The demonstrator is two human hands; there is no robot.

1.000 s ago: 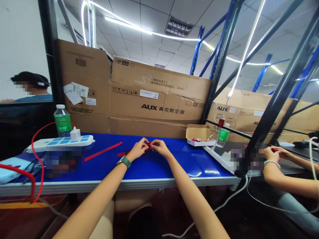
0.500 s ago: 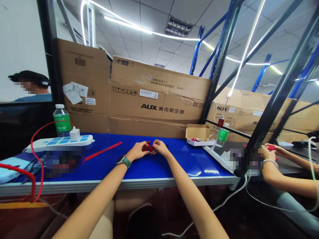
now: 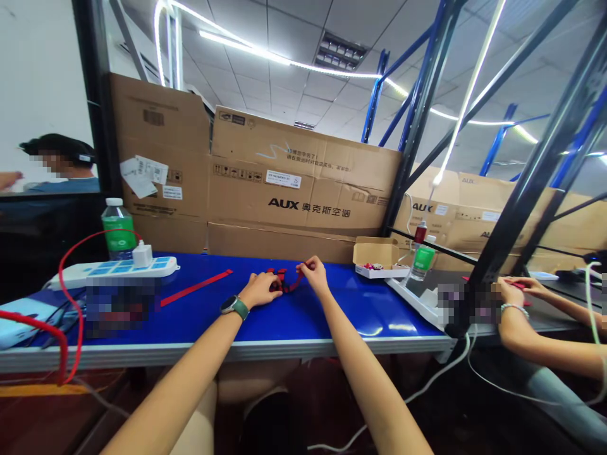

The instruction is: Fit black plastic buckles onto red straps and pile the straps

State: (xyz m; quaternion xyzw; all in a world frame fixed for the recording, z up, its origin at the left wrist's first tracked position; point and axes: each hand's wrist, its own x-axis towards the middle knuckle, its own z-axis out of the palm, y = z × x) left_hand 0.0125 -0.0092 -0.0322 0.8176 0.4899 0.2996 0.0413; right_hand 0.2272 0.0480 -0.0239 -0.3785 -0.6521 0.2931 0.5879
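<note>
Both my hands work on a small red ribbon piece (image 3: pixel 283 282) on the blue table (image 3: pixel 303 322). My left hand (image 3: pixel 260 289), with a green watch on the wrist, rests on the table with its fingers closed on the folded part of the ribbon. My right hand (image 3: pixel 313 272) is raised a little and pinches the ribbon's free end, which runs taut down to my left hand. A long red ribbon strip (image 3: pixel 195 287) lies flat on the table to the left of my hands.
A white power strip (image 3: pixel 114 270), a green-labelled bottle (image 3: pixel 118 230) and a red cable (image 3: pixel 66 278) are at the left. An open cardboard box (image 3: pixel 378 258) and a green bottle (image 3: pixel 422 260) stand at right. Another person's hands (image 3: pixel 519 292) work beyond the black rack post (image 3: pixel 516 208). Cartons wall the back.
My right hand has lifted up and to the right, drawing the ribbon's end out from the folded part. My left hand has stayed pressed on the ribbon on the table.
</note>
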